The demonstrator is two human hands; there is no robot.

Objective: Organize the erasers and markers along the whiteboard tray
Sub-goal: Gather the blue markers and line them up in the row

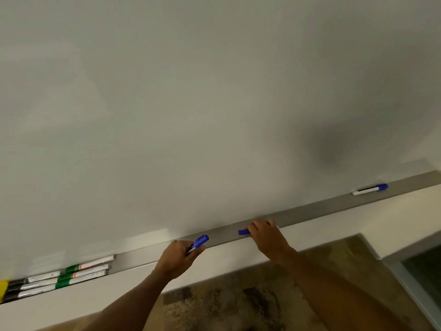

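Note:
A grey metal tray (310,212) runs along the bottom of the whiteboard (191,103). My left hand (179,255) grips a blue-capped marker (200,242) just above the tray's front edge. My right hand (265,235) rests on a second blue-capped marker (244,232) lying in the tray, fingers curled over its body so only the cap shows. A third blue-capped marker (370,189) lies alone in the tray far to the right. At the left end, green-capped markers (81,272) and black-capped markers (31,285) lie in rows.
A yellow object (3,289) sits at the tray's far left edge, cut off by the frame. Below the tray is a pale wall ledge (119,290), then patterned brown floor (238,295). A glass-framed panel (417,271) stands at the lower right.

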